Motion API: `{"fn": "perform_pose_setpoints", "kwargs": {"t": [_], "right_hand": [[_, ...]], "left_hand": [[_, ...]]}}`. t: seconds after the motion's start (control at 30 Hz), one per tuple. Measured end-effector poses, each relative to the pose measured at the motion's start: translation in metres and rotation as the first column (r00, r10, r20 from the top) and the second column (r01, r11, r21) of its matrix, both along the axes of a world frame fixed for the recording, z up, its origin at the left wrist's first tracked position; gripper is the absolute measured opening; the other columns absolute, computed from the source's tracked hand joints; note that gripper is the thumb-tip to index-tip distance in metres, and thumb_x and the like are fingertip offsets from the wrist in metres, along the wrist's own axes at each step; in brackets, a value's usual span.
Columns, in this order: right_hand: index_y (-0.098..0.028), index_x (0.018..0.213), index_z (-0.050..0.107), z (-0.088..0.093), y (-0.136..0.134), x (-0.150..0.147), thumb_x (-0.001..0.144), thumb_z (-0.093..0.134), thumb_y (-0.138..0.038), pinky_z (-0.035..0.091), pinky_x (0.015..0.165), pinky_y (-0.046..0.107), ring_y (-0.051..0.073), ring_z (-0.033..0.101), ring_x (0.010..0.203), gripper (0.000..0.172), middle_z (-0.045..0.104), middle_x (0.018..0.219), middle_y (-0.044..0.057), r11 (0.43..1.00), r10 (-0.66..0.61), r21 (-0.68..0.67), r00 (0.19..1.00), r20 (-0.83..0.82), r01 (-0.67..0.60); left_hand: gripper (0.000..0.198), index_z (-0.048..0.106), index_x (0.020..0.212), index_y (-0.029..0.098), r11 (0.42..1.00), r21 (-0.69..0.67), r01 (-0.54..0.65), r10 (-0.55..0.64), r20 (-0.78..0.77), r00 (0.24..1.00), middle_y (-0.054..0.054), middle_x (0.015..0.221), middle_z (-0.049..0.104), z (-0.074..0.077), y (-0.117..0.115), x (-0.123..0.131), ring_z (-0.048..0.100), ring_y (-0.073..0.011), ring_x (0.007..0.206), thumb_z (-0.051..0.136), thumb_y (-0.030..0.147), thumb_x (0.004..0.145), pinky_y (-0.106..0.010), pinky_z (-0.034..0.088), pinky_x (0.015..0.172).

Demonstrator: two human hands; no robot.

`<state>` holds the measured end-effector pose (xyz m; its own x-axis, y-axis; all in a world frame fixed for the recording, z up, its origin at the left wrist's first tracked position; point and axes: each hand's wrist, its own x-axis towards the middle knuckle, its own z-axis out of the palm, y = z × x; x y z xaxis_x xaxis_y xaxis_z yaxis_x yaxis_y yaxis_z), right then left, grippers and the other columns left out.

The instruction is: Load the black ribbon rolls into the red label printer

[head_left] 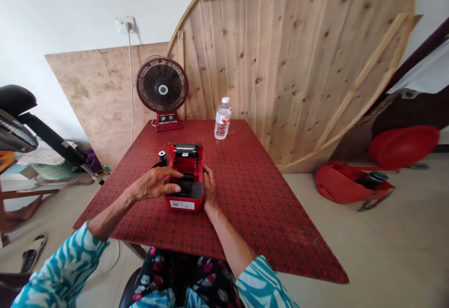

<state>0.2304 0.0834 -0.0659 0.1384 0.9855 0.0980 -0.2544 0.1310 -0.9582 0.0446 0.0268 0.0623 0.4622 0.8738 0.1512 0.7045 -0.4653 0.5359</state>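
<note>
Ok, status: small red printer (191,201) sits on the red patterned table (252,182), near edge, centred in front of the seated person. Lid (185,149) is flipped up and back, so the paper bay is exposed. Left hand (154,184) comes in from the left and lies over the front of the unit, fingers (174,175) curled toward the black bay; can't tell whether they're pinching anything in there or just resting. Right hand (209,189) is flat against the printer's right wall, fingers stretched along it, not clenched, touching only. A small black spool (162,156) stands upright on the table just beside the printer's back left corner, apart from both hands. Far end of the table: red desk fan (162,88) on the left, clear water bottle (222,118) with a white cap on the right, well apart from the printer. Fan cord runs up to a wall socket (125,24). Behind the table, a big round wooden tabletop (298,65) and a plywood sheet (98,93) lean on the wall. On the floor to the right: red bag (336,184), red basin (403,145). Sandal (33,253) on the floor at left.
</note>
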Motion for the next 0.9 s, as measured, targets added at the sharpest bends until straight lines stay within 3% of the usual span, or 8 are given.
{"fn": "perform_pose_setpoints", "kwargs": {"t": [0.17, 0.5, 0.67, 0.9], "right_hand": [[-0.021, 0.111, 0.064, -0.001, 0.000, 0.000, 0.080, 0.047, -0.046, 0.042, 0.099, 0.039, 0.023, 0.059, 0.112, 0.043, 0.068, 0.118, 0.007, 1.000, -0.004, 0.030, 1.000, -0.011, 0.005], [-0.023, 0.113, 0.063, -0.012, 0.006, -0.001, 0.081, 0.049, -0.046, 0.045, 0.095, 0.038, 0.023, 0.059, 0.111, 0.043, 0.068, 0.117, 0.006, 1.000, -0.010, -0.004, 1.000, 0.000, 0.010], [-0.022, 0.114, 0.063, -0.007, 0.003, 0.000, 0.080, 0.048, -0.047, 0.045, 0.095, 0.039, 0.024, 0.059, 0.112, 0.044, 0.067, 0.120, 0.007, 1.000, 0.014, -0.002, 1.000, 0.004, -0.014], [-0.023, 0.126, 0.056, -0.009, 0.008, 0.005, 0.084, 0.047, -0.051, 0.047, 0.093, 0.039, 0.023, 0.061, 0.111, 0.051, 0.065, 0.124, 0.007, 0.999, 0.033, 0.006, 0.999, 0.025, -0.033]], "left_hand": [[0.039, 0.064, 0.117, 0.019, 0.981, 0.192, 0.001, 0.006, -0.036, 0.999, -0.009, 0.113, 0.070, -0.015, -0.024, 0.008, 0.063, -0.0240, 0.109, 0.067, 0.037, 0.083, -0.037, 0.044, 0.100], [0.021, 0.066, 0.099, 0.019, 0.906, 0.422, 0.019, -0.020, -0.001, 1.000, -0.005, 0.093, 0.074, -0.028, -0.014, 0.013, 0.068, -0.0176, 0.088, 0.050, 0.032, 0.097, -0.032, 0.047, 0.085], [0.015, 0.067, 0.093, 0.020, 0.841, 0.536, 0.070, -0.059, -0.037, 0.998, -0.006, 0.102, 0.073, -0.030, -0.030, 0.020, 0.065, -0.0180, 0.100, 0.053, 0.026, 0.095, -0.036, 0.043, 0.094], [0.015, 0.067, 0.098, 0.021, 0.800, 0.600, 0.018, 0.002, -0.032, 0.999, -0.008, 0.109, 0.068, -0.041, -0.046, 0.021, 0.060, -0.0208, 0.108, 0.052, 0.023, 0.094, -0.039, 0.044, 0.095]]}}
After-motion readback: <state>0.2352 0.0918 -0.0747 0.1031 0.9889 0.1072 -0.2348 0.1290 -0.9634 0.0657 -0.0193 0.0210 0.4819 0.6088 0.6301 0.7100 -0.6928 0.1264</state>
